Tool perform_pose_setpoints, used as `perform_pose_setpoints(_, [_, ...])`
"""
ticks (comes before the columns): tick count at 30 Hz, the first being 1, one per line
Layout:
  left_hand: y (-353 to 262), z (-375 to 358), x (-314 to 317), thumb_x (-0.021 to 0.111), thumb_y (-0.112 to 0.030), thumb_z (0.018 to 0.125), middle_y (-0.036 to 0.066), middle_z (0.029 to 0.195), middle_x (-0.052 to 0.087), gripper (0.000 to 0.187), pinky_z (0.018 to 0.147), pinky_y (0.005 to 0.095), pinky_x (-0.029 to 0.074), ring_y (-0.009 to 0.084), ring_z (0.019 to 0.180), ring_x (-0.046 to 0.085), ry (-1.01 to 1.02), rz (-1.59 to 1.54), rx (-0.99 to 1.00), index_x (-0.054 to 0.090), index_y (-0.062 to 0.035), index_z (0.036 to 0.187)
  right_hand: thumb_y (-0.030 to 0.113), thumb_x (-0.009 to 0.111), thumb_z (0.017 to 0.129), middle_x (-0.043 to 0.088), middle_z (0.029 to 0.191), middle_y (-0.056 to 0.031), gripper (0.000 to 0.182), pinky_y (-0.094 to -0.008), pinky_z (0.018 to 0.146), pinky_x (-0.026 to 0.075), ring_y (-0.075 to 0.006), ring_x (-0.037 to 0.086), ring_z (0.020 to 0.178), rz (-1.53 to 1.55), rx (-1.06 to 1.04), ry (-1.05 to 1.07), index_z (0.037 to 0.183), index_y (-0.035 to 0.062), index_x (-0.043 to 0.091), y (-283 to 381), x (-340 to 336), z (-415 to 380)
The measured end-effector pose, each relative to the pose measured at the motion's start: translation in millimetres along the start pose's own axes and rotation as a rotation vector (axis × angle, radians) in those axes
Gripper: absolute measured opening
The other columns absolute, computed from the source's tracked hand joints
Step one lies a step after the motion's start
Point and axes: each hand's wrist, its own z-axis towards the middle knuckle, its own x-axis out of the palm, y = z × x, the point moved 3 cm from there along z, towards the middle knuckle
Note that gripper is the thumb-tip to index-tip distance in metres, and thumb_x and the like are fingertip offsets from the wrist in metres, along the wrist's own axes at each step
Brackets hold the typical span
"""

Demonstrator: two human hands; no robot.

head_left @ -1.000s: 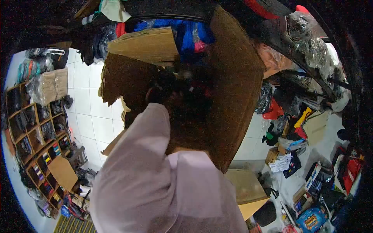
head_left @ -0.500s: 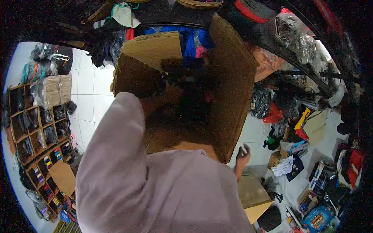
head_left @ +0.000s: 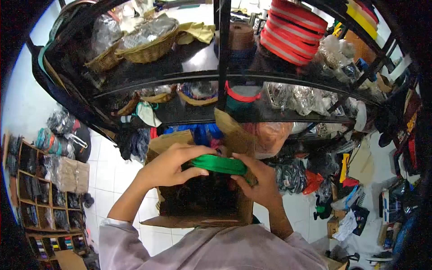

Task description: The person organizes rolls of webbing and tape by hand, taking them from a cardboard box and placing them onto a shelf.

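Note:
A flat coil of green ribbon or webbing (head_left: 220, 164) is held level between my two hands above an open cardboard box (head_left: 198, 222). My left hand (head_left: 168, 165) grips its left end, thumb on the near side and fingers over the far side. My right hand (head_left: 257, 181) pinches the right end with thumb and fingers. The box stands close to my body with its flaps up, and its inside is mostly dark, so the contents cannot be made out.
A black metal shelf (head_left: 157, 110) crosses ahead, with wicker baskets (head_left: 150, 45) and a large red-and-grey striped roll (head_left: 293, 33). A wooden cubby unit (head_left: 45, 193) stands at left. Plastic bags and loose goods (head_left: 310, 180) lie on the right.
My left hand has come up out of the box with the green coil. My right hand has moved in from the right and taken its other end. The view has tilted up to the shelves.

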Motion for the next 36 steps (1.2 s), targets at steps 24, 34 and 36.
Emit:
perform_pose_setpoints(24, [139.3, 257.8, -136.3, 0.096, -0.03, 0.051, 0.017, 0.136, 0.049, 0.116, 0.109, 0.0376, 0.035, 0.025, 0.125, 0.047, -0.274, -0.022, 0.17, 0.032, 0.0057, 0.141, -0.005, 0.058, 0.074, 0.062, 0.122, -0.0102, 0.048, -0.0456, 0.101, 0.047, -0.0379, 0.055, 0.119, -0.615, -0.544, -0.492, 0.116, 0.0168, 0.066, -69.1, -132.1, 146.5])
perform_pose_setpoints(34, [160.5, 265.0, -135.2, 0.093, -0.03, 0.051, 0.017, 0.129, 0.055, 0.113, 0.104, 0.0372, 0.04, 0.0244, 0.12, 0.052, -0.435, -0.04, 0.352, 0.033, 0.0029, 0.14, -0.003, 0.061, 0.075, 0.063, 0.118, -0.0088, 0.045, -0.0438, 0.094, 0.052, -0.035, 0.059, 0.114, -0.686, -0.539, -0.389, 0.115, 0.0171, 0.065, -55.1, -141.5, 147.2])
perform_pose_setpoints(36, [161.1, 266.8, -136.2, 0.093, -0.029, 0.051, 0.015, 0.128, 0.057, 0.105, 0.102, 0.0371, 0.041, 0.0249, 0.117, 0.054, -0.422, 0.058, 0.367, 0.041, 0.0009, 0.137, -0.001, 0.061, 0.076, 0.064, 0.117, -0.0091, 0.043, -0.0427, 0.091, 0.053, -0.0344, 0.06, 0.111, -0.713, -0.517, -0.321, 0.116, 0.0169, 0.064, -43.1, -148.0, 143.9])
